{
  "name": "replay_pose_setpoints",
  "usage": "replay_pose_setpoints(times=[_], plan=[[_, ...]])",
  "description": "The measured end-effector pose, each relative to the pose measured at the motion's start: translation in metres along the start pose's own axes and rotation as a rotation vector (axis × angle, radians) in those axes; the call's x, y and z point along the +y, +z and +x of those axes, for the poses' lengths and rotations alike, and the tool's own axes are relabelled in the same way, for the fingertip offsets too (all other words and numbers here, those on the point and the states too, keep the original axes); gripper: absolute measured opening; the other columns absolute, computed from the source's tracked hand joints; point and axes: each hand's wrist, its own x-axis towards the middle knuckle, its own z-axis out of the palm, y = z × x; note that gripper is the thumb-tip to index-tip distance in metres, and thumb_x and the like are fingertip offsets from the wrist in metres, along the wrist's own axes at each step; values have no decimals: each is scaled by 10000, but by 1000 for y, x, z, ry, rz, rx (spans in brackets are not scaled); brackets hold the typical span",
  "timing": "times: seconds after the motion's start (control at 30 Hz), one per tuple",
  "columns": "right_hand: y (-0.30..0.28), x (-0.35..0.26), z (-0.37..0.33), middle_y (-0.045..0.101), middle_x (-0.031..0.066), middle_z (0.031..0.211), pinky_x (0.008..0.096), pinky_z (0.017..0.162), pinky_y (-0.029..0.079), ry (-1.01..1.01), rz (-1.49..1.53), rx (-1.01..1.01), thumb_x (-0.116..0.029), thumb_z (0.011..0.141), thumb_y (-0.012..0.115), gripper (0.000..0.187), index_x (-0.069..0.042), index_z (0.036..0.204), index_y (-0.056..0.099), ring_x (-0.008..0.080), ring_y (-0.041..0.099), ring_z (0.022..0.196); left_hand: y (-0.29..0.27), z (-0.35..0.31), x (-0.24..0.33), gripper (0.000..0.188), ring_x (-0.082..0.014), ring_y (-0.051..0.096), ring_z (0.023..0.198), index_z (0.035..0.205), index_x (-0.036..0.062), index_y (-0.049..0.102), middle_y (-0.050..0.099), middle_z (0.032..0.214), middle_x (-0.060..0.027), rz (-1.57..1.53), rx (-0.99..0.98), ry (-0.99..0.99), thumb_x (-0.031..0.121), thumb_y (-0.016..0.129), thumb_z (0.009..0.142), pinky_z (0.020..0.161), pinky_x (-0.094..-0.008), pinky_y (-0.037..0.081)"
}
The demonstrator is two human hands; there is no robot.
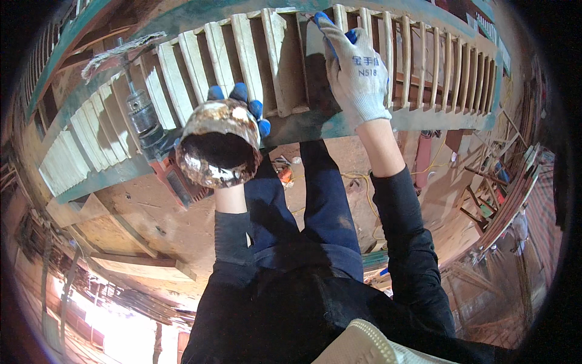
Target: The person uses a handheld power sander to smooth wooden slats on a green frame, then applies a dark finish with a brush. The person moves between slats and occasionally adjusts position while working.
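Note:
My left hand (pixel 240 92), in a blue-tipped work glove, is wrapped round a round can (pixel 219 118) crusted with brown and white residue. The can's dark mouth tilts toward me, and its contents cannot be made out. Farther right, my right hand (pixel 359 76) in a white and blue glove reaches over the slatted wooden frame (pixel 315 126). Its index finger points to the far rail while the other fingers curl in. Whatever they may hold is hidden. Pale upright slats (pixel 248 54) run between the frame's green rails on both sides of this hand.
A power drill (pixel 170 176) with a metal chuck (pixel 142 112) lies on the frame, left of the can. Tattered white material (pixel 118 54) hangs by its rod. Below are a yellow cord (pixel 367 188) and floor debris. Scrap wood (pixel 485 194) is piled at right; boards (pixel 139 264) lie at left.

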Motion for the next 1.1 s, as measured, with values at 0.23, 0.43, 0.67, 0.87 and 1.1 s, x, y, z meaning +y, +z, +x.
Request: replay_pose_setpoints(times=[0.23,0.43,0.67,0.87,1.1], plan=[[9,-12,7,572,155,945,444,623,517,3,-188,-50,-97,827,606,414,-227,1220,589,352,634,738,12,3,-3,674,-434,441,1239,1353,129,501,407,1435,-204,46,71,-66,317,764,761,982,-620,427],[-9,-9,1,573,165,928,445,622,507,-1,-72,-102,-86,812,608,390,-209,1182,611,356,632,746,9,3,-4,869,-484,362,1306,1383,48,423,328,1444,-275,-90,-6,-55,398,822,695,1029,-647,372],[-8,-11,17,574,169,950,435,653,503,-3,-98,-114,-47,796,609,427,-220,1186,620,353,622,749,9,5,-5,825,-501,362,1298,1382,50,425,314,1458,-271,-92,-33,-59,400,788,729,1008,-655,388],[-8,0,8,574,164,963,454,654,522,36,-38,-35,-90,786,620,446,-259,1198,602,357,646,777,8,3,-4,829,-503,366,1294,1390,55,427,319,1451,-274,-85,-10,-48,406,783,728,1004,-651,396],[-9,-9,0,574,173,962,442,623,520,34,-71,-111,-78,811,608,442,-240,1222,589,368,635,758,5,3,-4,839,-494,374,1294,1389,55,431,322,1450,-270,-104,-19,-42,406,794,719,1021,-656,373]])
